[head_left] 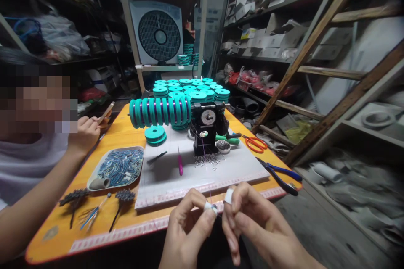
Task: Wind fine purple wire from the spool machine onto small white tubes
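Observation:
In front of the table edge, my left hand (192, 227) pinches thumb and forefinger together on a thin purple line (210, 195). A small dark bit shows at those fingertips, too small to name. The line runs up to a black hand-cranked winder (206, 128), which bears a row of turquoise spools (160, 111). Just beside it, my right hand (255, 222) is closed, thumb against the bent fingers; what it holds, if anything, is hidden. White wraps cover a fingertip on each hand. Small silvery beads (206, 160) lie scattered below the winder.
On the white board (240, 168) lies a magenta-handled tool (180, 164). Orange scissors (256, 144) and blue-handled pliers (279, 173) lie right. A tray (91, 183) of small blue pieces stands left, near another person's arm (47, 193). Turquoise spools (198, 96) are stacked behind.

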